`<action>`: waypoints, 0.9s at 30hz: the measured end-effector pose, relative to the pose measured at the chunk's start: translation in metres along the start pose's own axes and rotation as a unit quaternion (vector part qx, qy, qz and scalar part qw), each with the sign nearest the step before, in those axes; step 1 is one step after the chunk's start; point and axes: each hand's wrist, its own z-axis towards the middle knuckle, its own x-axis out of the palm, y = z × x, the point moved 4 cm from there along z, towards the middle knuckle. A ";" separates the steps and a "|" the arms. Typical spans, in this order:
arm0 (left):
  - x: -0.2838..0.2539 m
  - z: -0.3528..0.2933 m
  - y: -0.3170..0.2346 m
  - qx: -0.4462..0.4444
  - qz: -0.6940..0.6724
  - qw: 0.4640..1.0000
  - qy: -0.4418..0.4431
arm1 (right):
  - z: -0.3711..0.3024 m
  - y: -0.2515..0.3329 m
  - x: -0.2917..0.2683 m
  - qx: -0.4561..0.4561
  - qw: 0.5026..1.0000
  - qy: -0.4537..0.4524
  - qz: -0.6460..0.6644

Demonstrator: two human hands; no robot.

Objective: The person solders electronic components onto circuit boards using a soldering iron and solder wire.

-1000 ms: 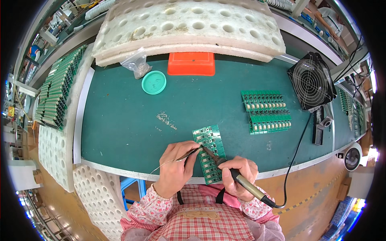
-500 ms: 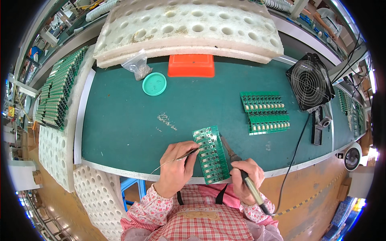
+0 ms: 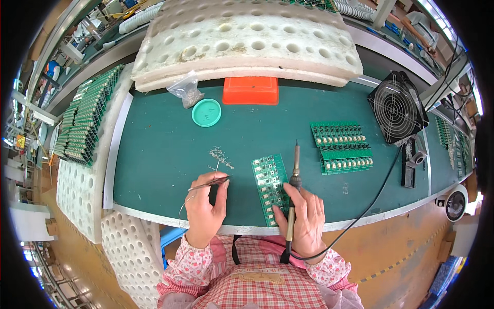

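A green circuit board panel (image 3: 268, 177) with rows of small white and dark parts lies near the table's front edge. My right hand (image 3: 303, 219) is closed on a soldering iron (image 3: 297, 164), its tip pointing away from me over the table. Its fingers rest at the panel's right and lower edge. Left of the panel and apart from it, my left hand (image 3: 205, 211) pinches a slim metal tool with a dark end, which looks like tweezers (image 3: 212, 182). A thin solder wire (image 3: 180, 210) runs through the same hand, its end near small pale scraps (image 3: 221, 156).
Two rows of finished-looking boards (image 3: 342, 147) lie right of centre, near a black fan (image 3: 395, 107) and an iron holder (image 3: 408, 165). A red bin (image 3: 250, 91), green lid (image 3: 206, 113) and plastic bag (image 3: 187, 91) stand before white foam (image 3: 247, 51). More boards (image 3: 87, 121) stand at left.
My left hand has moved left, off the panel, with the tweezers and wire. My right hand has come onto the panel's edge, the iron swinging upright. The view has shifted slightly.
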 end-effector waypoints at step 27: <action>0.011 0.009 0.010 0.023 0.030 0.999 -0.032 | -0.006 -0.010 0.001 0.015 0.999 -0.020 0.045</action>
